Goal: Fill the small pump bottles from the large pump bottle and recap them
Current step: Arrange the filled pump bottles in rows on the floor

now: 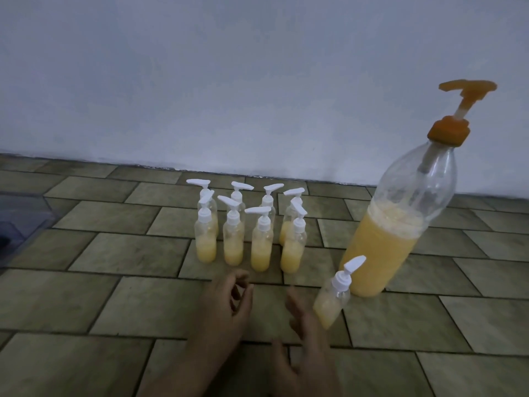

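Behind everything stands a pale wall (pixel 229 81), and under you a floor of tan tiles (pixel 114 253). One large pump bottle (pixel 400 224) with an orange pump stands at your right, a bit over half full of yellow liquid. Nine small pump bottles carry white caps — eight in a cluster (pixel 246 224) ahead in two rows of four, and one lone bottle (pixel 333 299) just before the large one. Your left hand (pixel 229 308) hangs loosely curled, holding nothing; your right hand (pixel 306 353) is spread and relaxed beside the lone bottle.
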